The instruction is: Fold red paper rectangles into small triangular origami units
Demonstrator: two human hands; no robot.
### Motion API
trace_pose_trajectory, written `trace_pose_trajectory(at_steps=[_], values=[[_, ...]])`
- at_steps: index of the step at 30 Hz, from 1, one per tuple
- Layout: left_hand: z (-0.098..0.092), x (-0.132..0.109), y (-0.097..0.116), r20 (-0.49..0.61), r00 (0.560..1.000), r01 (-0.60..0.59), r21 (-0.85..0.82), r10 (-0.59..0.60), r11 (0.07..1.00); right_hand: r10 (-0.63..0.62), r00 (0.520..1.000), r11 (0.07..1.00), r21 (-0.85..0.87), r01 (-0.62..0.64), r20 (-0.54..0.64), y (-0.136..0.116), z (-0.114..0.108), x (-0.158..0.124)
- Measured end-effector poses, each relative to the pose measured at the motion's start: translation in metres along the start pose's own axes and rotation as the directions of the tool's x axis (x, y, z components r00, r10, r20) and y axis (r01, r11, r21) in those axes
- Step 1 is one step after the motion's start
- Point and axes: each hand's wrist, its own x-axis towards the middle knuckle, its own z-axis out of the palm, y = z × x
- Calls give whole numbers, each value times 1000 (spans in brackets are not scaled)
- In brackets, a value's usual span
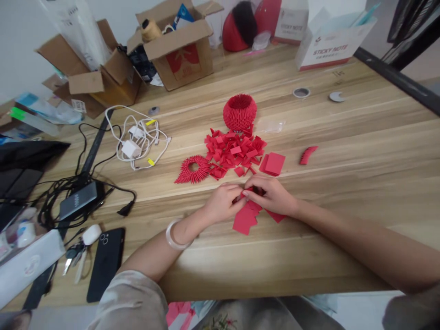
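My left hand (225, 201) and my right hand (270, 192) meet above the front of the table, fingertips pinched together on a small piece of red paper that my fingers mostly hide. Loose red paper sheets (245, 221) lie beneath and between the hands. Just beyond them spreads a pile of folded red paper pieces (233, 149), with a stack of red paper squares (273, 163) at its right. A red paper ring with a pointed tip (194, 169) rests to the left. Behind the pile stands a round red bowl of interlocked paper pieces (239, 111).
A short curved row of red pieces (308, 155) lies at right. White charging cables (132, 149), a black phone (106, 263), keys (73, 254) and a power bank (78, 200) occupy the left. Cardboard boxes (185, 59) and a sticky note box (332, 50) line the back.
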Motion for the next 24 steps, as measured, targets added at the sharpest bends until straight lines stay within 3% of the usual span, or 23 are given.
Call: trace_pose_trajectory(at_steps=[24], values=[[-2, 2, 2, 27, 1000, 10, 4, -10, 1000, -13, 1000, 1000, -12, 13, 17, 5, 3, 0]])
